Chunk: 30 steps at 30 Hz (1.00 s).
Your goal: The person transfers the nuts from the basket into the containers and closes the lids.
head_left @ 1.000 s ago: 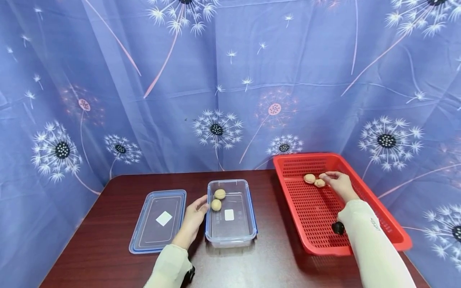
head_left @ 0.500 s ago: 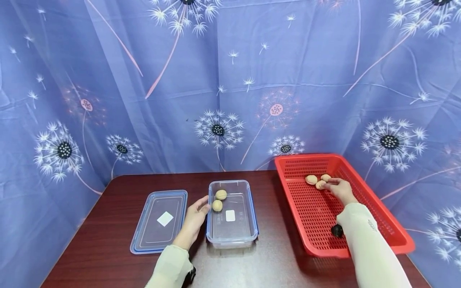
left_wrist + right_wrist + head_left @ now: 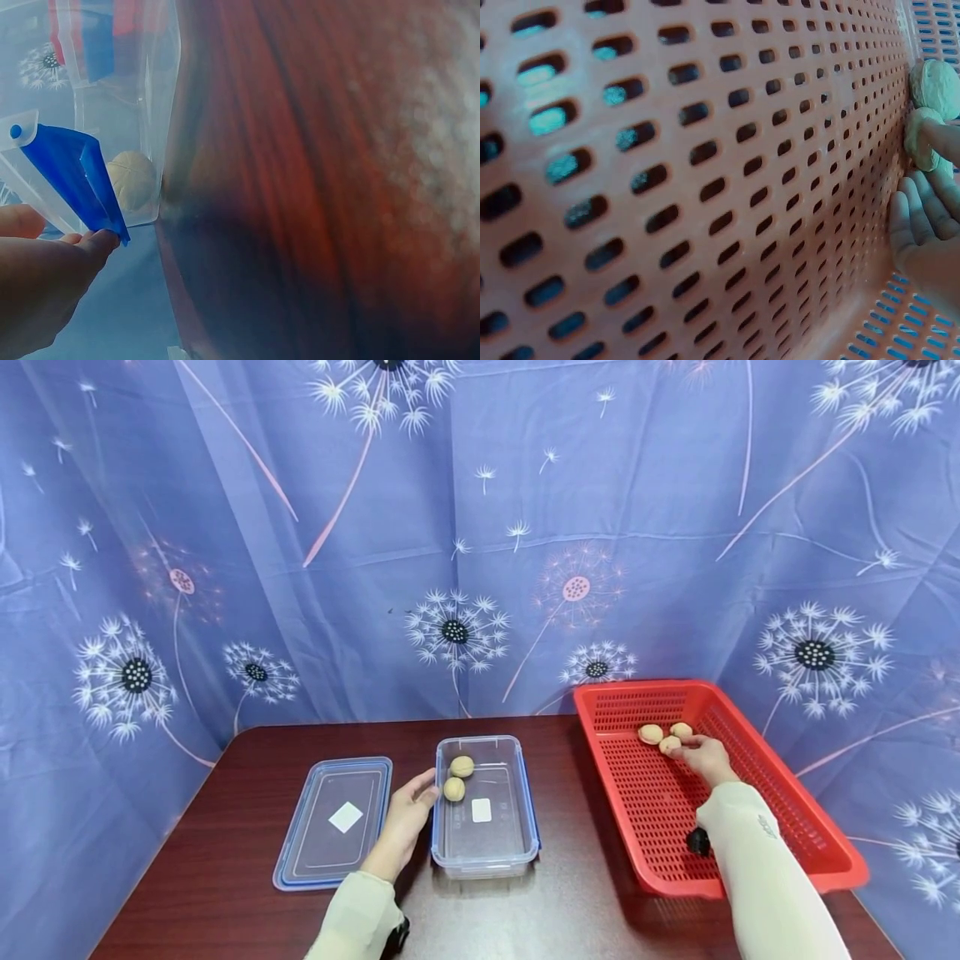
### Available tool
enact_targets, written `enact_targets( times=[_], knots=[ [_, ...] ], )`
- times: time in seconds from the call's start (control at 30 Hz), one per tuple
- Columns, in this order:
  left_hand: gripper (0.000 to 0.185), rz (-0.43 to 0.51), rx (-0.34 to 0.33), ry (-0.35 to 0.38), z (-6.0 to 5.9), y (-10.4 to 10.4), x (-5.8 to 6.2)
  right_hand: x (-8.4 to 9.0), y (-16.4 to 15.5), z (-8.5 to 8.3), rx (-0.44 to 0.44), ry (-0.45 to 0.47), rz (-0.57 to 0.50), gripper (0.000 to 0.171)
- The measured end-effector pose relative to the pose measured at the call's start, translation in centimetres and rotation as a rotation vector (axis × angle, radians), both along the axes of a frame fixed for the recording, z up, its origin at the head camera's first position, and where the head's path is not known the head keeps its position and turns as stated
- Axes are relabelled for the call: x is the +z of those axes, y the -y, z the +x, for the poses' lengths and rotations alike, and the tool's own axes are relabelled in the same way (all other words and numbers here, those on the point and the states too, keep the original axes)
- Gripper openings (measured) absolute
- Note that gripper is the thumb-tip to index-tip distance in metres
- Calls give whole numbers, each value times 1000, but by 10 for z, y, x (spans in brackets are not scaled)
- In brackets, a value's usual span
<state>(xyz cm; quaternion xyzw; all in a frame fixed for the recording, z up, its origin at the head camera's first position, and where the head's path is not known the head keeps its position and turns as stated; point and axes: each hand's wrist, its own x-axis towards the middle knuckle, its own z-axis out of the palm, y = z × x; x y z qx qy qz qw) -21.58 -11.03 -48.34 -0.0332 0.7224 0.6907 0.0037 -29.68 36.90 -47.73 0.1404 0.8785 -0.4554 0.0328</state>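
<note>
Two tan round walnuts (image 3: pixel 457 777) sit in the clear plastic box (image 3: pixel 486 852) steadied by the relaxed left hand (image 3: pixel 405 818), three remain in the red perforated basket (image 3: pixel 750 860), right hand (image 3: pixel 705 756) pinching one (image 3: pixel 669 744).

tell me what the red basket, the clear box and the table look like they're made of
Red perforated basket: likely moulded plastic, with uniform colour, regular slotted holes and a dull sheen. Clear rectangular box with blue rim clips: seemingly transparent plastic, since the walnut shows through its wall. Dark reddish-brown table: wood or wood-look laminate with streaky grain, semi-gloss; which one is unclear.
</note>
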Motion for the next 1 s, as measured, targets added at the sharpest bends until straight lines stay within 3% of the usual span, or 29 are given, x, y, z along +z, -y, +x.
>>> enact_targets(
  times=[0.2, 0.4, 0.63, 1.0],
  knots=[
    [41, 2, -3, 12, 3, -2, 0, 0, -3, 4, 19, 14, -15, 64],
    [42, 14, -10, 3, 3, -2, -1, 5, -4, 5, 29, 6, 37, 67],
    [41, 13, -17, -75, 6, 1, 0, 18, -2, 7, 38, -24, 54, 66],
    [41, 1, 0, 19, -2, 0, 1, 44, 9, 6, 54, -97, 60, 61]
  ],
)
